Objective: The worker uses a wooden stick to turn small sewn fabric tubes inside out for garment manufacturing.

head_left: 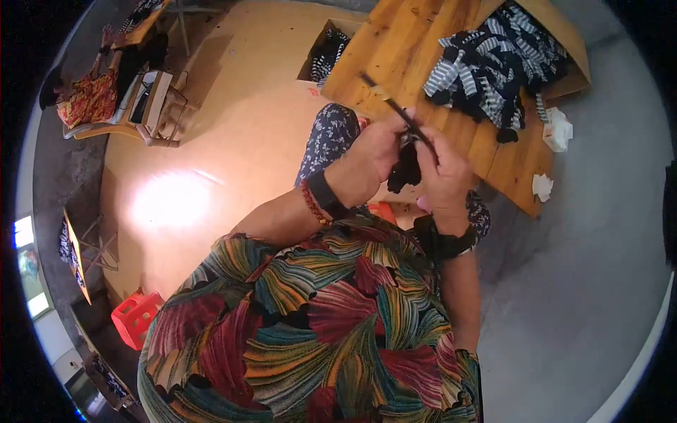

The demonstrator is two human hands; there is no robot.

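My left hand and my right hand meet in front of my lap, fingers closed. Between them hangs a small bunched piece of black fabric; its exact kind is hard to make out. A thin dark stick with a pale gold band slants up and left from the fingers over the table edge. Its lower end runs into my right hand, while my left fingers pinch beside it at the black fabric. Folded fingers hide where stick and fabric meet.
On the wooden table, black and grey-striped knit pieces spill from a cardboard box. White crumpled wrappers lie by its right edge. Another box stands left. Red stools and a seated person are further left.
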